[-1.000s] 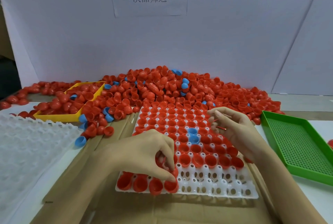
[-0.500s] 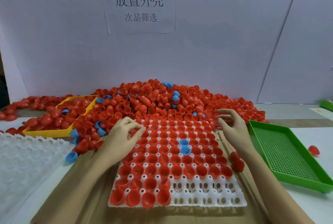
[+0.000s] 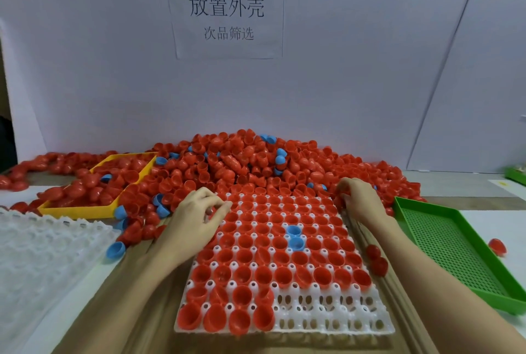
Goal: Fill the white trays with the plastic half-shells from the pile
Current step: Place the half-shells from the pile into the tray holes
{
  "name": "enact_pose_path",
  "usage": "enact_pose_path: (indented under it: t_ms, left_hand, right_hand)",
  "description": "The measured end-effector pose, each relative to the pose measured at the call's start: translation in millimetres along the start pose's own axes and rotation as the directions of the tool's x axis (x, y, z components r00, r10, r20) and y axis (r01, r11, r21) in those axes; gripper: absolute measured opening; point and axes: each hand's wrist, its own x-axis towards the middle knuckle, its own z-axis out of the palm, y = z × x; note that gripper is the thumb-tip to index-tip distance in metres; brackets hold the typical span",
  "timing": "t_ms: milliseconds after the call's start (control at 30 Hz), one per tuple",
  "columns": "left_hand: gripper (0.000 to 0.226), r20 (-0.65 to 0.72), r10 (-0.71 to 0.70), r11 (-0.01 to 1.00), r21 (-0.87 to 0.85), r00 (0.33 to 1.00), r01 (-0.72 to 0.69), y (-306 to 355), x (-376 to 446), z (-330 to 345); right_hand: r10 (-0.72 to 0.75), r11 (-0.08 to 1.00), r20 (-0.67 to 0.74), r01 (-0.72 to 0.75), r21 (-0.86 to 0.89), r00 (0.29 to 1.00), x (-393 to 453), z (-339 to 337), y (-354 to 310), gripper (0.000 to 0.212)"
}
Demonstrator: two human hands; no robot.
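Where cups remain, white tray [image 3: 336, 316] (red-filled), bare.

We see the tray [image 3: 336, 322] before the pile [image 3: 242, 160], a second tray [image 3: 42, 254] to its left, and the mesh tray [image 3: 455, 248] to its right.

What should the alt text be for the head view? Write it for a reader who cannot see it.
A white tray mostly filled with red half-shells lies before a big pile. The left hand and right hand reach its far corners. A yellow tray sits left, a green tray right.
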Motion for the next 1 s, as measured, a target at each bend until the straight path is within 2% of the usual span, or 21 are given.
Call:
enact_pose_path:
  t_ms: [167, 333, 400, 467, 567, 633, 700, 767, 867, 933, 1000]
  left_hand:
    - [0.022, -0.002, 0.020, 1.000, 0.013, 1.000, -0.020, 4, 1, -3]
    - [0.020, -0.023, 0.050, 0.999, 0.008, 0.998, -0.050, 12, 0, -5]
    - [0.020, -0.021, 0.059, 0.998, 0.001, 0.998, -0.059, 16, -1, -5]
    - [0.018, -0.005, 0.059, 0.998, -0.031, 0.998, -0.059, 23, -2, -4]
    - [0.009, 0.024, 0.049, 0.989, -0.141, 0.998, -0.045, 39, -7, -2]
    - [0.006, 0.046, 0.061, 0.975, -0.215, 0.997, -0.050, 51, -11, 0]
    - [0.012, 0.094, 0.065, 0.947, -0.321, 0.993, -0.031, 61, -14, 2]
    - [0.025, 0.157, 0.044, 0.889, -0.456, 0.987, 0.033, 73, -17, 5]
    - [0.055, 0.225, 0.010, 0.831, -0.544, 0.974, 0.118, 86, -23, 12]
    - [0.066, 0.227, -0.017, 0.830, -0.541, 0.974, 0.141, 90, -26, 14]
    - [0.060, 0.184, -0.015, 0.877, -0.470, 0.983, 0.101, 90, -26, 15]
  right_hand:
    - [0.002, 0.994, -0.122, 0.011, 0.106, 0.992, -13, -8, -4, 0.020]
    - [0.046, 0.952, -0.272, 0.040, 0.303, 0.961, -31, -30, -16, 0.019]
    - [0.103, 0.893, -0.268, 0.029, 0.448, 0.958, -42, -39, -23, 0.017]
    - [0.132, 0.792, -0.193, 0.014, 0.610, 0.972, -56, -47, -31, 0.018]
    - [0.051, 0.638, -0.039, -0.002, 0.770, 0.998, -80, -55, -45, 0.020]
    - [-0.013, 0.547, 0.093, -0.070, 0.834, 0.996, -94, -59, -56, 0.018]
    - [-0.099, 0.527, 0.182, -0.103, 0.843, 0.978, -104, -64, -68, 0.013]
    - [-0.183, 0.525, 0.200, -0.076, 0.848, 0.963, -112, -68, -79, 0.011]
    - [-0.311, 0.555, 0.179, 0.026, 0.831, 0.933, -120, -71, -94, 0.012]
    - [-0.390, 0.579, 0.158, 0.108, 0.808, 0.907, -122, -67, -102, 0.012]
    - [-0.444, 0.581, 0.114, 0.189, 0.792, 0.889, -123, -63, -106, 0.016]
